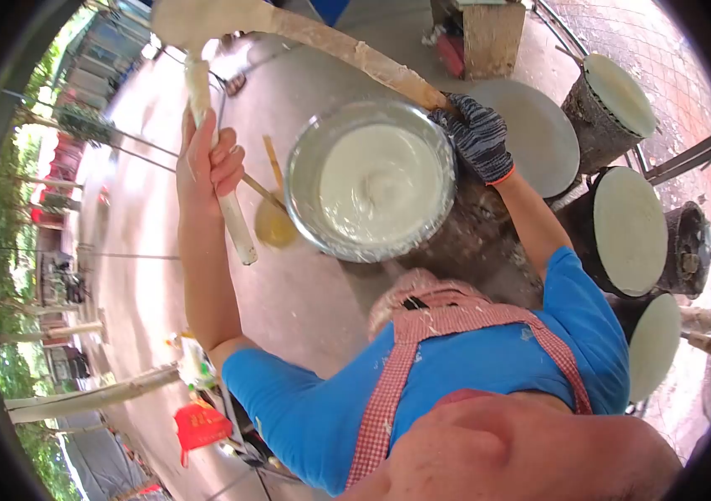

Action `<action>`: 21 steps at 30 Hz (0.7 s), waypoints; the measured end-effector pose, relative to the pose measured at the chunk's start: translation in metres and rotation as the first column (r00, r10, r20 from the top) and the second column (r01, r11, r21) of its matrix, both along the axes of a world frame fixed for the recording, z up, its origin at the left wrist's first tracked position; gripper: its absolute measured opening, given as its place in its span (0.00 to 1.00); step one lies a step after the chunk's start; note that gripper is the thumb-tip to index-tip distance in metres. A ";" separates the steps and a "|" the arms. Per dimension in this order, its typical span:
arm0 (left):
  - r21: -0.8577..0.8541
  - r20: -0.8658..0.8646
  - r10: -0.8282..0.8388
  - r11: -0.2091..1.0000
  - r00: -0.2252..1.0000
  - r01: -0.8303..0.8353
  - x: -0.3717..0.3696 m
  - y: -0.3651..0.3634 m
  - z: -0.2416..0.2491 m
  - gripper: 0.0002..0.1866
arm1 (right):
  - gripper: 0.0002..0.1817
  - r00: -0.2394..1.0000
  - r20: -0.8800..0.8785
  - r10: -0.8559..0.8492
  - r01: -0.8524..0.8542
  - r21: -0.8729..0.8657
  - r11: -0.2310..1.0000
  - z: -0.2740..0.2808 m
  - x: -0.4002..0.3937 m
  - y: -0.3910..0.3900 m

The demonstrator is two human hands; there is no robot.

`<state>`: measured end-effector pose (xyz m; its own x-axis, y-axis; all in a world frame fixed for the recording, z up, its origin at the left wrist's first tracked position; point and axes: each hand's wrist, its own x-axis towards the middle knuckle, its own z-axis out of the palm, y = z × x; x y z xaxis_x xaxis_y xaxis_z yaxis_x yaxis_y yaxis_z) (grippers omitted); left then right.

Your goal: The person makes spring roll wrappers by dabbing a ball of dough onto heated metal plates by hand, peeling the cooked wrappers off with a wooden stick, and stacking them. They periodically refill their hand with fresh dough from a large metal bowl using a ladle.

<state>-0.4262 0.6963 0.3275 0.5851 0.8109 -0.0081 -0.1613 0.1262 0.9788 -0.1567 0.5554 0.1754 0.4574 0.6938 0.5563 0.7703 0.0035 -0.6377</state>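
Note:
My bare left hand (215, 159) is closed around a pale stick (237, 230) held upright on the left. My right hand (477, 138), in a dark striped glove, grips the end of a long batter-coated wooden paddle (355, 57) beside the bowl's rim. Stick and paddle meet at a broad, rounded, pale head (205, 18) at the top; which one it belongs to I cannot tell. Between my hands stands a large metal bowl (305, 219), holding a smooth white batter (382, 184). Left of it is a small yellowish container (275, 224) with thin sticks.
A flat grey round plate (535, 138) lies right of the bowl. Several drum-like stands with pale round tops (629, 232) line the right side. A wooden block (493, 42) stands at the top right. At the lower left are a wooden pole (96, 394) and a red bag (202, 427).

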 end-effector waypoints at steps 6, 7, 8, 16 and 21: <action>-0.372 -0.178 -0.098 0.928 0.979 0.025 -0.041 0.046 -0.143 0.14 | 0.18 0.644 -0.699 0.312 -0.406 0.035 0.913 -0.124 -0.021 -0.008; -0.635 0.332 -0.508 0.503 0.795 0.586 -0.048 0.070 -0.190 0.17 | 0.16 0.789 -0.590 0.169 -0.361 -0.224 0.905 -0.152 -0.024 -0.020; -0.949 0.240 -0.042 0.201 0.970 0.244 -0.030 0.037 -0.171 0.20 | 0.14 0.900 -0.431 0.069 -0.287 -0.465 0.838 -0.179 -0.028 -0.032; -0.737 0.491 -0.389 0.291 0.780 0.609 -0.033 0.039 -0.231 0.18 | 0.10 0.465 -0.843 0.270 -0.240 0.174 0.955 -0.177 -0.054 -0.113; -0.878 0.471 -0.102 -0.157 0.876 0.453 0.030 0.005 -0.248 0.19 | 0.16 0.982 -0.101 -0.160 0.081 -0.540 0.838 -0.211 -0.095 -0.166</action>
<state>-0.3966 0.7009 0.0796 0.8789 -0.1946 -0.4354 0.0754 0.9582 -0.2762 -0.2517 0.3899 -0.0355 0.6002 0.7987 0.0438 0.6477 -0.4531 -0.6125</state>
